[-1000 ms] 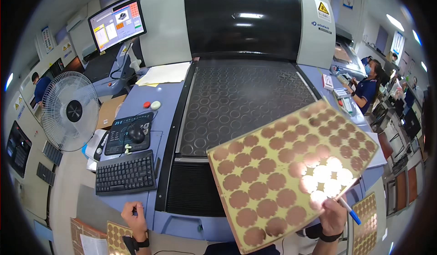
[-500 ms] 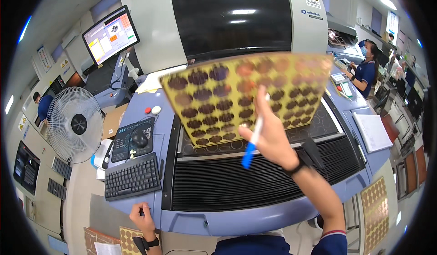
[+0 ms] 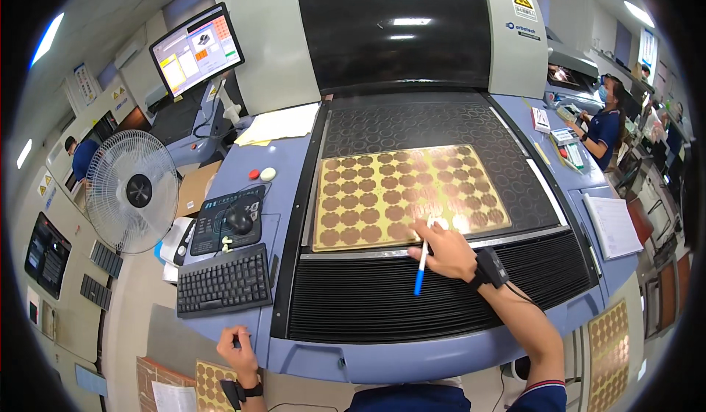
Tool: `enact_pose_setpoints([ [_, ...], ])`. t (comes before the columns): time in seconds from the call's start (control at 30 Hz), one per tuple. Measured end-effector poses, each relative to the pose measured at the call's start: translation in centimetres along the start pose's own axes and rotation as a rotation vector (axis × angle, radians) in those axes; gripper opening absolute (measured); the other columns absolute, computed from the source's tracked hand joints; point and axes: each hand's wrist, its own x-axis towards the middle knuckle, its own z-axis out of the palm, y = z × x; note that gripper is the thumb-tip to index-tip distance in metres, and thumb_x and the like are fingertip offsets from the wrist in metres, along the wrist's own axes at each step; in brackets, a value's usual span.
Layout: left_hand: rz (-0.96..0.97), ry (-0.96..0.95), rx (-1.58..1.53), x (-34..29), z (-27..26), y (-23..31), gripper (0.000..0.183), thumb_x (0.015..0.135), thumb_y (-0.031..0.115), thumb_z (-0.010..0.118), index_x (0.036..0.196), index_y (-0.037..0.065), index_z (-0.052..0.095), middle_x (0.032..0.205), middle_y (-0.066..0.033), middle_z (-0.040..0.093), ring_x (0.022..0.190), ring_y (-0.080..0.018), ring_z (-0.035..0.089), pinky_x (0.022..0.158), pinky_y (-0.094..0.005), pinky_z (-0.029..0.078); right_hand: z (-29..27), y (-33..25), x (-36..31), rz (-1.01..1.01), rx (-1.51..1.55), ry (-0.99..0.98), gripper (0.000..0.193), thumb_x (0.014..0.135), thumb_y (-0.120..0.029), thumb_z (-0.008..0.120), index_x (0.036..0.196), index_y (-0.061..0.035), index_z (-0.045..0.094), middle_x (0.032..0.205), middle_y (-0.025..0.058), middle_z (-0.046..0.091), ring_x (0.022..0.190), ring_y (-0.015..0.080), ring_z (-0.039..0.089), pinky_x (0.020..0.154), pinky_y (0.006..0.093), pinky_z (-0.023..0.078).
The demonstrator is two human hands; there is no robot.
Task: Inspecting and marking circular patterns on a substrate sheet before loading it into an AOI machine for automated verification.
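Observation:
A yellow circuit board panel (image 3: 397, 199) with rows of copper-brown round patches lies flat on the dark, ring-patterned bed (image 3: 441, 121) of a large machine. Over its near edge is my right hand (image 3: 450, 251), fingertips at the panel. A white marker pen (image 3: 420, 272) with a blue end is held in that hand, blue end toward me. My left hand (image 3: 237, 349) is loosely closed by the bench's near left edge, below the keyboard (image 3: 224, 283); nothing shows in its fingers. Both wrists wear black bands with small dark devices.
Black ribbed bellows (image 3: 441, 298) span the machine's front. To the left are a mouse (image 3: 237, 219), red and white buttons, papers (image 3: 278, 125), a monitor (image 3: 196, 50) and a fan (image 3: 132, 191). A notebook (image 3: 612, 224) lies right. One co-worker (image 3: 604, 129) is at the right, another far left.
The panel, tilted up on its edge before, now lies flat on the bed. My right hand has come down with it, still holding the marker pen. The view has shifted slightly.

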Motion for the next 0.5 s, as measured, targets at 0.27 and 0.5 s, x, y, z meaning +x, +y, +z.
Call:
enact_pose_setpoints([
  [0.27, -0.047, -0.002, -0.039, -0.2, 0.4, -0.8, 0.011, 0.089, 0.002, 0.06, 0.08, -0.003, 0.063, 0.073, -0.0109, 0.066, 0.064, -0.0171, 0.059, 0.061, -0.0293, 0.045, 1.5, -0.6, -2.3, -0.247, -0.101, 0.12, 0.053, 0.095, -0.044, 0.062, 0.126, -0.0025, 0.055, 0.129, 0.0254, 0.059, 0.124, 0.0471, 0.053, 0.108, 0.05, 0.043],
  [0.5, -0.076, -0.041, 0.006, 0.0, 0.0, -0.3, 0.012, 0.091, 0.004, 0.061, 0.082, -0.004, 0.064, 0.075, -0.01, 0.067, 0.066, -0.0164, 0.06, 0.062, -0.029, 0.046, 1.3, 0.4, -1.6, -0.246, -0.057, 0.098, 0.056, 0.096, -0.045, 0.06, 0.129, -0.0013, 0.052, 0.124, 0.0269, 0.061, 0.121, 0.0477, 0.053, 0.109, 0.0513, 0.041],
])
